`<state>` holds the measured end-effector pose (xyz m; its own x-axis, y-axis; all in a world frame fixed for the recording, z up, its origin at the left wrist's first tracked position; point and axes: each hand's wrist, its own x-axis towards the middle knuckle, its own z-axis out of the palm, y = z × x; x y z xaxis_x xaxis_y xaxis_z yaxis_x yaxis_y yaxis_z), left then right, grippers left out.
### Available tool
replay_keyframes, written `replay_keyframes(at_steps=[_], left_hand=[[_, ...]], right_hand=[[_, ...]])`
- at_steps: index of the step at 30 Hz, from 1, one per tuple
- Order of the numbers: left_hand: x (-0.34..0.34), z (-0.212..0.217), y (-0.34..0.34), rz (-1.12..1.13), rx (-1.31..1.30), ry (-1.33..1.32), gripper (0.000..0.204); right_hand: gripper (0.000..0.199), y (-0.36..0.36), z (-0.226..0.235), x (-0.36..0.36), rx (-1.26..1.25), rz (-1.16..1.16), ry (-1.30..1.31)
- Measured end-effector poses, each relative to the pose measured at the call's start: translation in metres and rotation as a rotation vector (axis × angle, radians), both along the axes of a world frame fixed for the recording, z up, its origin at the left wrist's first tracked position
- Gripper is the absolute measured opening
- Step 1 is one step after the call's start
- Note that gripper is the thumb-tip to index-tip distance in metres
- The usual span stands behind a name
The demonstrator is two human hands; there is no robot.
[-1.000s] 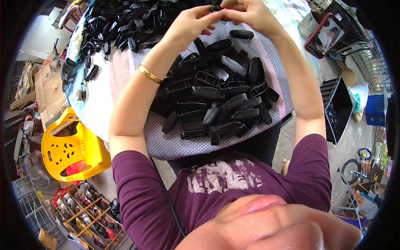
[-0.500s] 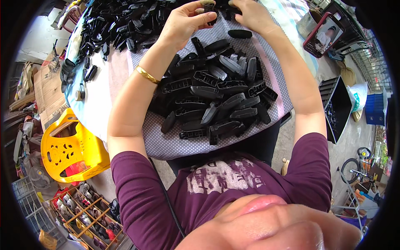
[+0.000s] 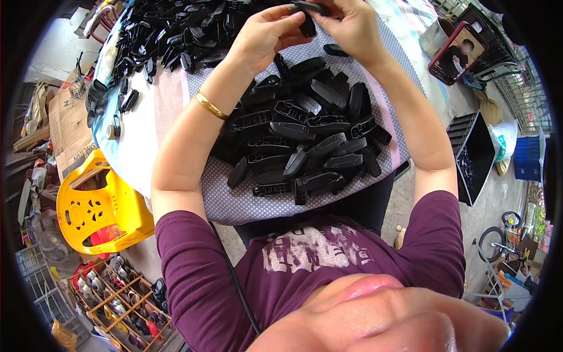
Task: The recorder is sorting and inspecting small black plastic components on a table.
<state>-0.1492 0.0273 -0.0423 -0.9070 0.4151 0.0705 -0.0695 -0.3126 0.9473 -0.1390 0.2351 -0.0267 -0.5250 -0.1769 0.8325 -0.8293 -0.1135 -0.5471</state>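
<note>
At the far edge of the view, my left hand [image 3: 264, 38] pinches a small black plastic part [image 3: 308, 27] between thumb and fingers. Close beside it, my right hand [image 3: 355, 35] grips a longer black plastic piece [image 3: 314, 8] that reaches across toward the left fingertips. Whether the two parts touch I cannot tell. Between my forearms lies a heap of elongated black plastic pieces [image 3: 293, 130], some with hollow, ribbed undersides showing. A single black piece [image 3: 335, 50] rests just below my right hand. Farther left spreads a larger pile of black parts [image 3: 170, 38].
A dotted grey cloth [image 3: 281, 209] covers the table. Standing at the right is a phone [image 3: 457, 53] with a lit screen. Beyond the table are a black crate [image 3: 469, 152] on the right, a yellow plastic chair [image 3: 138, 214] and a shoe rack [image 3: 114, 305] on the left.
My right hand has come back from the far parts to my left hand, now with a long black piece. The left hand has shifted slightly right. The phone's picture differs.
</note>
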Motion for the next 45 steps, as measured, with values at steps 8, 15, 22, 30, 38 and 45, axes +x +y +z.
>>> replay_keyframes(at_steps=[8, 15, 22, 30, 38, 45], left_hand=[[0.006, 0.010, 0.004, 0.101, -0.031, 0.045, 0.032], [0.014, 0.020, 0.006, 0.249, -0.169, 0.213, 0.032], [0.014, 0.024, 0.002, 0.314, -0.203, 0.211, 0.032], [0.019, 0.030, 0.006, 0.295, -0.126, 0.212, 0.033], [-0.001, 0.003, 0.001, 0.032, 0.209, 0.500, 0.034], [0.020, 0.028, 0.002, 0.220, 0.000, 0.144, 0.027]], right_hand=[[0.030, 0.003, 0.003, 0.010, 0.178, 0.034, -0.459], [0.034, -0.001, 0.016, 0.022, 0.224, -0.130, -0.374], [0.032, -0.005, 0.023, 0.032, 0.323, -0.319, -0.250], [0.031, -0.003, 0.027, 0.034, 0.335, -0.370, -0.034], [0.028, -0.005, 0.010, 0.011, 0.221, -0.286, 0.140], [0.025, -0.017, 0.011, 0.029, 0.310, -0.432, -0.264]])
